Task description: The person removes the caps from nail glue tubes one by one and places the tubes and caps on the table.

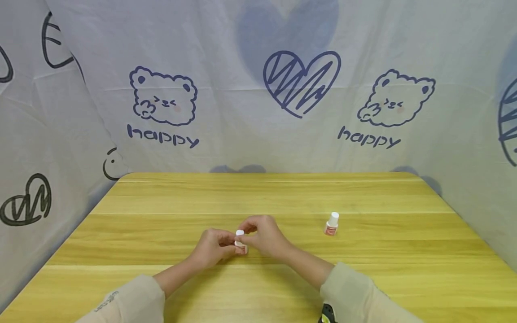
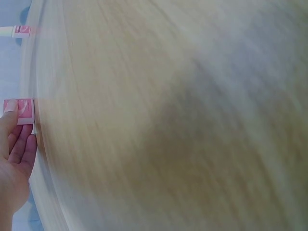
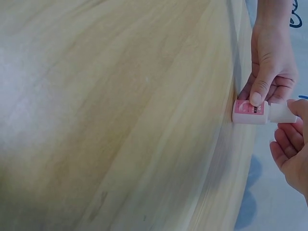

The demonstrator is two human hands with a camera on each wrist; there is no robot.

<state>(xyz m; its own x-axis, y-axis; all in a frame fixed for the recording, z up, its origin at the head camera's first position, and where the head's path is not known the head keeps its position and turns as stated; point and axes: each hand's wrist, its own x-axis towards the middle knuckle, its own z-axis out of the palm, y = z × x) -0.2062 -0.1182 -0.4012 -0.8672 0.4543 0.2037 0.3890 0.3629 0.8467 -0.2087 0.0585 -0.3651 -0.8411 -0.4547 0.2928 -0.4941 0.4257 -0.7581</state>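
A small white bottle with a pink label [image 3: 245, 108] stands upright on the table in front of the person. The left hand [image 1: 210, 247] grips its labelled body, thumb on the label, as the right wrist view shows. On the bottle's white cap [image 3: 281, 113], the right hand [image 1: 268, 237] pinches with thumb and fingers. The cap sits on or right at the neck; whether it is loose cannot be told. In the left wrist view, part of the bottle's pink label [image 2: 26, 110] shows beside the left thumb.
A second bottle of the same kind [image 1: 331, 225], white-capped, stands upright to the right of both hands. The wooden table [image 1: 181, 197] reaches back to a white cloth [image 1: 238, 130] printed with bears and hearts.
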